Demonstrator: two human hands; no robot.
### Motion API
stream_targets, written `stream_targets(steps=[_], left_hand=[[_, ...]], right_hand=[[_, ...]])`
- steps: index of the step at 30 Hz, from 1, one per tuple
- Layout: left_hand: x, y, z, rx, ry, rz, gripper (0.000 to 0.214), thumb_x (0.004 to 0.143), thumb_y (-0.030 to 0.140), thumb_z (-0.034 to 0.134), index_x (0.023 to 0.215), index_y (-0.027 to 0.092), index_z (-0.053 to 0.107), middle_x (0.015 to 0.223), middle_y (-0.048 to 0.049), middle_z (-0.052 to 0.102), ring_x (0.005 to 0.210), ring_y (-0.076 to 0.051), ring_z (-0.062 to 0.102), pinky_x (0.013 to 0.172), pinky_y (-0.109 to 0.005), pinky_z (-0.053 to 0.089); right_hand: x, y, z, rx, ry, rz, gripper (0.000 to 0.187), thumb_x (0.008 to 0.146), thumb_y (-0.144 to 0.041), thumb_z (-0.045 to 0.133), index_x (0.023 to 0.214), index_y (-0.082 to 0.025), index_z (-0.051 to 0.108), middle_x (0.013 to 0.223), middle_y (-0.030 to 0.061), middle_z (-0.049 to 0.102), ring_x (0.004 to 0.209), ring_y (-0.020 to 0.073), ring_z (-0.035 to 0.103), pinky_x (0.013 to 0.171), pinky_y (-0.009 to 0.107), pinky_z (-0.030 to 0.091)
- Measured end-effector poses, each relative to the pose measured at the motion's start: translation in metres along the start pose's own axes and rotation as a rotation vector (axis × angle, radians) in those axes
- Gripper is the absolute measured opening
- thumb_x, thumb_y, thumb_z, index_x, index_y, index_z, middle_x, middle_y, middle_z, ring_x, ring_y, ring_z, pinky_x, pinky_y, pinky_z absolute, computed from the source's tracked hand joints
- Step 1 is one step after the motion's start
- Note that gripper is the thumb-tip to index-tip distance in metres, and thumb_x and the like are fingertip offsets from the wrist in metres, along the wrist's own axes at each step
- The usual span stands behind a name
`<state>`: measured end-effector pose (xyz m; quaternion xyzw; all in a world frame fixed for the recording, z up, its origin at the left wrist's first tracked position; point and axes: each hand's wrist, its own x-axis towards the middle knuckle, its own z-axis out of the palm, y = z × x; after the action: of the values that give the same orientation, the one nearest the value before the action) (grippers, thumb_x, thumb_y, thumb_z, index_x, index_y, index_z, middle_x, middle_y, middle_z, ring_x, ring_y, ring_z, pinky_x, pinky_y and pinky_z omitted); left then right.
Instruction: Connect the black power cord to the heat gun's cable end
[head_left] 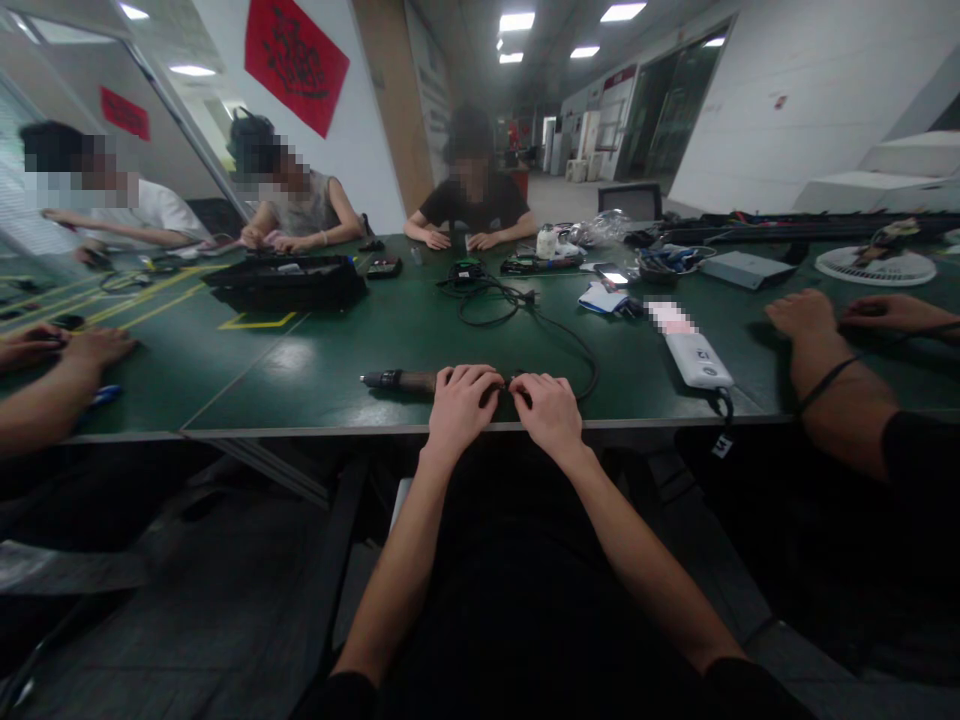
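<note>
An electric screwdriver (405, 381) lies near the table's front edge, its dark tip pointing left. My left hand (463, 408) is closed around its rear end. Close beside it, my right hand (551, 408) pinches the end of a black cable (589, 350) where it meets the back of the tool. My fingers cover the joint, so I cannot tell whether the cable is fully plugged in. From my right hand the cable curves away to a loose coil further back on the table.
On the green table (315, 370) stand a black tray (289, 285) at back left and a white power bank (697, 360) to the right. A white round fan part (874, 265) lies far right. Other people's hands rest at both sides, and a person (469, 205) sits opposite.
</note>
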<state>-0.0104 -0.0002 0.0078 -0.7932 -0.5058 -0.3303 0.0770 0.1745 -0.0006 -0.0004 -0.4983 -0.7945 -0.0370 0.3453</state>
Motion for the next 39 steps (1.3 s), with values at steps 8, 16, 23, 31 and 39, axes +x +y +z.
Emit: stream_targets(steps=[8,16,23,31,39], left_hand=[[-0.0007,0.0001,-0.0002,-0.009,-0.004,-0.005,0.015,0.098,0.029,0.065,0.113,0.033,0.066,0.129,0.0002,0.071,0.124,-0.025,0.059,0.111,-0.048,0.036],[0.0004,0.0018,0.0002,-0.003,0.004,-0.034,0.013,0.098,0.029,0.063,0.11,0.031,0.067,0.126,-0.0015,0.072,0.121,-0.026,0.06,0.11,-0.049,0.037],[0.0005,0.0027,-0.0025,-0.006,-0.014,-0.018,0.018,0.097,0.024,0.062,0.112,0.033,0.068,0.129,-0.0007,0.071,0.124,-0.026,0.06,0.112,-0.049,0.036],[0.0005,0.0018,-0.0007,-0.001,-0.011,-0.039,0.013,0.098,0.029,0.064,0.11,0.031,0.066,0.126,-0.0016,0.072,0.122,-0.026,0.06,0.111,-0.049,0.036],[0.0006,0.0017,-0.0023,0.001,-0.027,-0.011,0.018,0.097,0.024,0.062,0.112,0.033,0.067,0.131,-0.0001,0.071,0.124,-0.026,0.059,0.111,-0.049,0.035]], right_hand=[[-0.0002,-0.0005,-0.0002,-0.002,-0.009,0.01,0.013,0.101,-0.019,0.055,0.103,-0.026,0.066,0.105,0.0037,0.078,0.1,0.0252,0.065,0.089,0.039,0.036],[0.0005,-0.0008,-0.0012,-0.011,-0.013,0.01,0.013,0.099,-0.018,0.057,0.103,-0.027,0.066,0.104,0.0031,0.077,0.099,0.0246,0.065,0.088,0.039,0.037],[0.0002,-0.0006,-0.0021,-0.016,-0.017,0.01,0.015,0.1,-0.018,0.055,0.104,-0.027,0.067,0.105,0.0044,0.077,0.099,0.0249,0.065,0.088,0.04,0.037],[0.0003,-0.0009,-0.001,-0.018,-0.017,0.007,0.014,0.1,-0.018,0.056,0.102,-0.026,0.067,0.105,0.0034,0.077,0.099,0.0248,0.064,0.088,0.04,0.037],[0.0008,-0.0006,-0.0009,-0.024,-0.017,0.004,0.013,0.1,-0.018,0.056,0.102,-0.026,0.066,0.103,0.0038,0.077,0.099,0.0253,0.064,0.087,0.04,0.036]])
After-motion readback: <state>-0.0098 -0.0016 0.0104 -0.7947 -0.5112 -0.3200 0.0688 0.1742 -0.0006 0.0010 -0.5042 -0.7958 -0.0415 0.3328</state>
